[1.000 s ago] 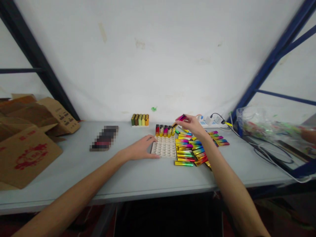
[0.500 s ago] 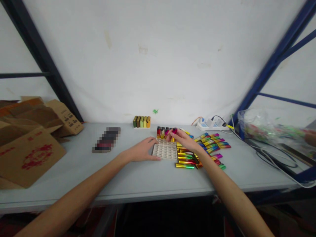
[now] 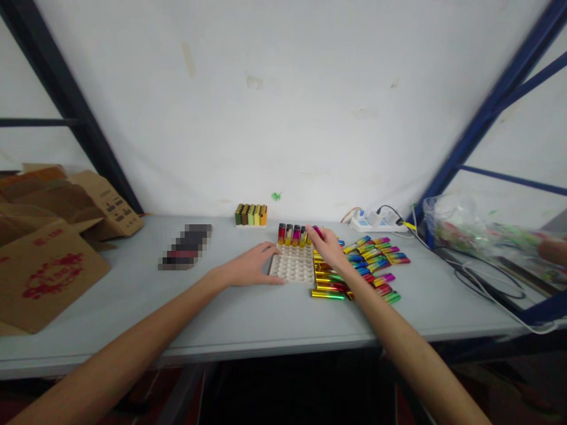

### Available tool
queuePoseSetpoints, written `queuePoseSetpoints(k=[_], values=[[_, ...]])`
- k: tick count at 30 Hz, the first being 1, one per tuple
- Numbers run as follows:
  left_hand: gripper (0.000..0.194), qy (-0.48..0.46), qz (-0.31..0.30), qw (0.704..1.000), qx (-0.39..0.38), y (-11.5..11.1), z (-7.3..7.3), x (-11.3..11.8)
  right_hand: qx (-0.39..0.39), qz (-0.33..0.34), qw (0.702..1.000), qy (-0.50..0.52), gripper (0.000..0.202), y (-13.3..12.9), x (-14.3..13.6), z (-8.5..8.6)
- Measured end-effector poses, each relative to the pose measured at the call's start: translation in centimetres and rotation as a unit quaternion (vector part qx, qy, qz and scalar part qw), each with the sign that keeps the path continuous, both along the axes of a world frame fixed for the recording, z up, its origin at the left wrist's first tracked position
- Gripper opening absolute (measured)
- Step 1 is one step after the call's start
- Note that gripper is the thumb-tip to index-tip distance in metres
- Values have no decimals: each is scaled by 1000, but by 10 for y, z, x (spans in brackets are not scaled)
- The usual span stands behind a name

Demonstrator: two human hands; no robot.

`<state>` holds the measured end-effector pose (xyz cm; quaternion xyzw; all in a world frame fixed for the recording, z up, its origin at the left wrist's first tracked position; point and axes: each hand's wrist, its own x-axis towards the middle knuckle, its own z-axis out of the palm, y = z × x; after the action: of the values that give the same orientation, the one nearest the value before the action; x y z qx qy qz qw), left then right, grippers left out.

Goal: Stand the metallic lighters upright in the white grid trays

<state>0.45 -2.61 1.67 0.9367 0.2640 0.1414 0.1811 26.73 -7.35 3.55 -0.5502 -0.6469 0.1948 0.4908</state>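
A pale tray (image 3: 292, 265) with rows of round holes lies on the table. My left hand (image 3: 254, 265) spans its left side, with the thumb at the front edge and the fingers at the rear left. Several shiny lighters (image 3: 296, 235) stand upright along the tray's back row. At the right end of that row, my right hand (image 3: 328, 245) is closed around a magenta lighter (image 3: 318, 231), partly hidden by the fingers. Loose metallic lighters (image 3: 374, 260) in many colours lie heaped to the right of the tray, partly under my right forearm.
A block of green, yellow and orange lighters (image 3: 251, 215) stands near the wall. A pixelated dark item (image 3: 186, 248) lies left. Cardboard boxes (image 3: 62, 265) sit far left. A power strip (image 3: 376, 221), cables (image 3: 481, 277) and a plastic bag (image 3: 460, 218) are right. Another person's hand (image 3: 551, 252) shows there.
My right hand has risen slightly and turned at the right end of the back row, a lighter still in its fingers. My left hand stays at the tray. The view has shifted slightly.
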Motion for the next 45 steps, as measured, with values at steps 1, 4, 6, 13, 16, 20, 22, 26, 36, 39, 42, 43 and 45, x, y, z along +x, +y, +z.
queuePoseSetpoints(k=[1,4,6,13,16,20,22,26,36,39,42,43,45], values=[[78,-1,-1,1000,0,0,0,0,0,-17,1000,-10,64,-1,-1,1],[78,-10,-2,1000,2,1,-1,0,4,-56,998,-34,60,-1,-3,2],[78,-14,-2,1000,4,1,-2,0,11,-74,996,-45,54,1,-4,1],[81,-9,0,1000,1,2,-3,0,11,-65,995,-70,39,3,-5,-1],[82,-4,4,1000,-3,2,-3,0,11,-62,995,-71,38,2,-6,-1],[81,-4,0,1000,-3,2,-3,0,12,-64,996,-68,35,2,-6,-2],[81,-8,-3,1000,-4,2,-3,0,13,-64,995,-70,35,3,-6,-2],[81,-2,5,1000,-8,1,-2,0,8,-68,994,-81,37,5,-6,-4],[81,-6,-4,1000,-7,0,1,0,61,-91,990,-93,40,-5,-1,5],[81,-3,-4,1000,-10,0,1,0,117,-79,984,-113,37,-4,7,7],[82,-9,-2,1000,-7,0,0,0,164,-77,973,-141,40,-3,15,10],[82,-10,-2,1000,-6,1,0,0,162,-79,972,-150,41,-3,17,10],[83,-9,-2,1000,-4,1,-1,0,137,-81,974,-164,43,-2,21,11]])
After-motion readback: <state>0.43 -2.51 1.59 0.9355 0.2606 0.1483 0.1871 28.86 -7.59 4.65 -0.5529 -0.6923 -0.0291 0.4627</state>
